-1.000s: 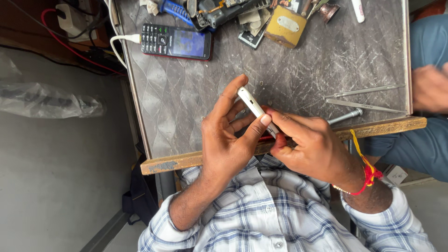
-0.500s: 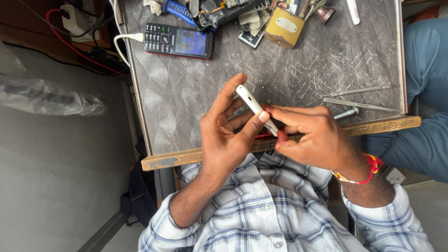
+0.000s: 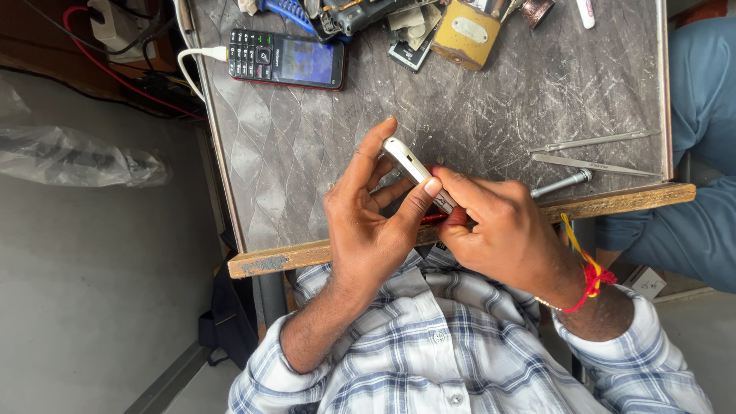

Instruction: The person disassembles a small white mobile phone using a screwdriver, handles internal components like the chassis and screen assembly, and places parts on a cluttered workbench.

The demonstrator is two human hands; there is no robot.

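My left hand [image 3: 368, 222] grips a small white phone [image 3: 408, 162] edge-on, thumb and forefinger clamped on its sides, just above the near edge of the grey worktable [image 3: 491, 115]. My right hand [image 3: 502, 230] is closed against the phone's lower end, and a red-handled tool [image 3: 431, 219] shows between the two hands. A red and yellow thread is tied around my right wrist. What the tool's tip touches is hidden by my fingers.
A dark keypad phone [image 3: 285, 59] on a white charging cable lies at the table's far left. Two metal tweezers [image 3: 590, 152] and a metal rod [image 3: 561, 184] lie right of my hands. Tools and a yellow box [image 3: 466, 32] crowd the far edge. Another person's blue sleeve [image 3: 701, 153] is at the right.
My right hand has slid closer along the phone and turned slightly. The view has shifted a little; the other person's hand at the right edge is out of sight now.
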